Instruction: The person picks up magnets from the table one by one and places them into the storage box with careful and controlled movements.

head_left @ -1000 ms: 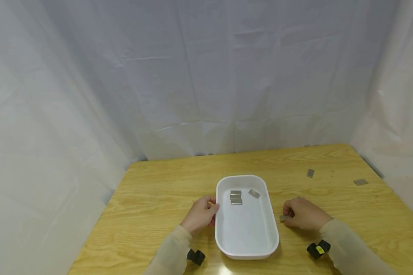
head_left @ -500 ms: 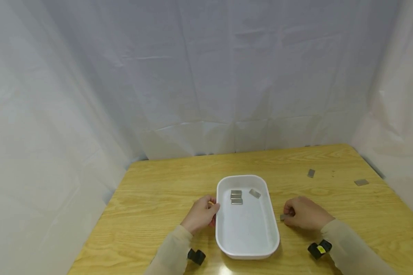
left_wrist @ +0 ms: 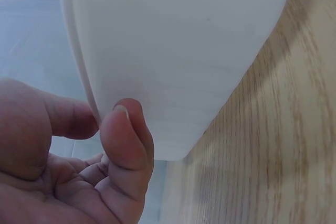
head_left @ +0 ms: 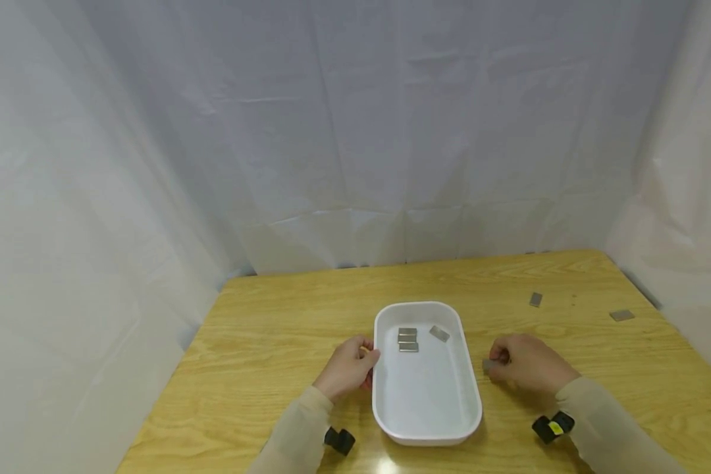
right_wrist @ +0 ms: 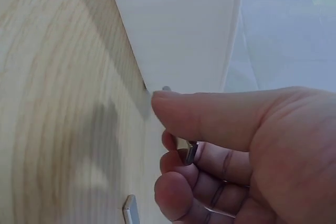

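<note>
A white rectangular tray (head_left: pixel 432 395) stands on the wooden table. My left hand (head_left: pixel 345 370) pinches its left rim; the left wrist view shows the curled fingers (left_wrist: pixel 123 148) against the tray's outer wall. Several small flat silvery metal blocks lie inside the tray: a close row of blocks (head_left: pixel 407 340) at upper left and one slanted block (head_left: pixel 440 334) at upper right. Just right of the tray, my right hand (head_left: pixel 528 365) grips another metal block (right_wrist: pixel 191 152) between thumb and fingers. Most of that block is hidden by the thumb in the right wrist view.
Two more metal blocks lie on the table (head_left: pixel 284 316) at the right: one block (head_left: pixel 536 299) behind my right hand, another block (head_left: pixel 622 315) near the right edge. White sheeting (head_left: pixel 355 131) hangs behind the table and at both sides.
My right hand has risen slightly from the tabletop with the metal block in its grip. The left hand and the tray have barely moved.
</note>
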A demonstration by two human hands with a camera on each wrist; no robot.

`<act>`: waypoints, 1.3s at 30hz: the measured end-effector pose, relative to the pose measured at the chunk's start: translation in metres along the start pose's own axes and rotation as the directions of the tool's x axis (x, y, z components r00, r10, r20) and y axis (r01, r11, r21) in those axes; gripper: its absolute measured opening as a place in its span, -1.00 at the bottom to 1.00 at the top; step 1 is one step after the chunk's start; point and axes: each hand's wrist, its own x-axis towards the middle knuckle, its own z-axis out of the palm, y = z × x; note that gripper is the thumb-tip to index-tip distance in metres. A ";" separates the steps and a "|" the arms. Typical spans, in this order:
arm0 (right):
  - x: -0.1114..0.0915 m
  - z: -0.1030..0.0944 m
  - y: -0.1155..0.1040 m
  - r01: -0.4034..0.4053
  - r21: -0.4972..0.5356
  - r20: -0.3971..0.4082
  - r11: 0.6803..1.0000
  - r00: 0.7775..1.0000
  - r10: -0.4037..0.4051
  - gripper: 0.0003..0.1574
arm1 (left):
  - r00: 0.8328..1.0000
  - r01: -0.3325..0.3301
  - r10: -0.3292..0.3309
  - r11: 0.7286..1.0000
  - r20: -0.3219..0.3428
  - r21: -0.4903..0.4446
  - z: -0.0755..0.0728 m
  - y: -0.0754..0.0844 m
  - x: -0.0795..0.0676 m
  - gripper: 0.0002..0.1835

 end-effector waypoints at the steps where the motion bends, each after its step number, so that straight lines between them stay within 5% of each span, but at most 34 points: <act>1: 0.000 -0.001 0.000 -0.006 0.010 -0.003 1.000 1.000 0.006 -0.82 | 1.000 0.000 0.000 1.000 0.000 -0.002 0.000 0.000 0.000 -0.78; 18: 0.001 -0.011 -0.004 -0.013 -0.007 -0.098 1.000 0.995 0.013 -0.77 | 1.000 -0.008 0.008 1.000 0.000 -0.013 0.001 0.000 0.001 -0.79; 33: -0.008 -0.032 -0.027 0.072 -0.095 -0.212 0.993 0.973 -0.091 -0.68 | 1.000 0.007 -0.007 1.000 -0.001 -0.015 0.000 0.003 -0.001 -0.80; 39: -0.008 -0.035 -0.042 0.133 -0.119 -0.207 0.984 0.966 -0.155 -0.79 | 1.000 0.006 -0.006 1.000 0.000 -0.019 0.000 0.002 -0.002 -0.81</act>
